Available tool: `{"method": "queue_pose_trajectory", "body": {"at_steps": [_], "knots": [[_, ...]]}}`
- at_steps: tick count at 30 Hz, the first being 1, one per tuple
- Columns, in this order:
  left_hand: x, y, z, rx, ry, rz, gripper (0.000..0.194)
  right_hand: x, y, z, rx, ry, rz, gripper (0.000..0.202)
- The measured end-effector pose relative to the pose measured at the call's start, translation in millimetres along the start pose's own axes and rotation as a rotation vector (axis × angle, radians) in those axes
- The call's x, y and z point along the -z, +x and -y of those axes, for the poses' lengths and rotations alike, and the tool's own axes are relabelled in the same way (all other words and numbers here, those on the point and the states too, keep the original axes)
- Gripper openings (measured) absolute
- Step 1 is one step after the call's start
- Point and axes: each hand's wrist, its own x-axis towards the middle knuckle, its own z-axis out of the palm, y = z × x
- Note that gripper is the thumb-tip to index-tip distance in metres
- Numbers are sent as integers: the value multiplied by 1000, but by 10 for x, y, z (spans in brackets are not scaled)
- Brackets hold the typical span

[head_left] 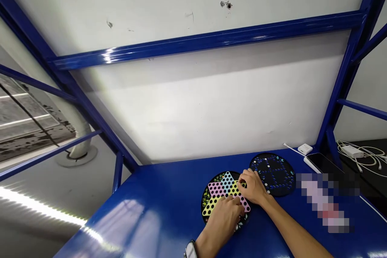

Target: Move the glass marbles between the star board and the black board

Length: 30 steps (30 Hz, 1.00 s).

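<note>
A star-shaped game board [215, 188] in pink, yellow and pale blue, dotted with dark holes, lies on a round black tray [204, 203] with green and other small coloured shapes around the star. My left hand [225, 213], with a watch [191, 249] on its wrist, rests over the star's near part. Its fingers are bent and held together, the tips hidden beneath. At the star's right side, my right hand [254, 186] has curled fingers, thumb and forefinger close together. Anything held between them is too small or hidden to name.
Right of my hands lies a second round black board [275, 165] with blue-edged holes and several small white and teal pieces. Beyond it on the blue table [172, 189] are a white charger [305, 148] and a dark phone [325, 163]. A blue frame bar [211, 40] crosses the wall.
</note>
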Motion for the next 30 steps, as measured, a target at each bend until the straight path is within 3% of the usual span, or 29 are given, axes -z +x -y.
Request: {"method": "queue_pose_trajectory", "body": {"at_steps": [4,9,13,18,25,30], "knots": [[-101,97,-30,-23,168,11,22,-22,4,-20,7,-1,-7,18],[-196,211,-13,-76,262,-100,18,-24,8,-32,9,15,-6,19],[-177,193,108,-170,227,-116,17,3,7,-18,3,22,-1,23],[-174,95,230,-184,125,-125,15,24,-5,-7,3,36,-1,26],[-136,39,260,-167,25,-91,14,1,-3,-26,-2,36,-15,28],[-131,48,224,-183,100,-87,17,-6,-2,-31,3,36,-16,27]]}}
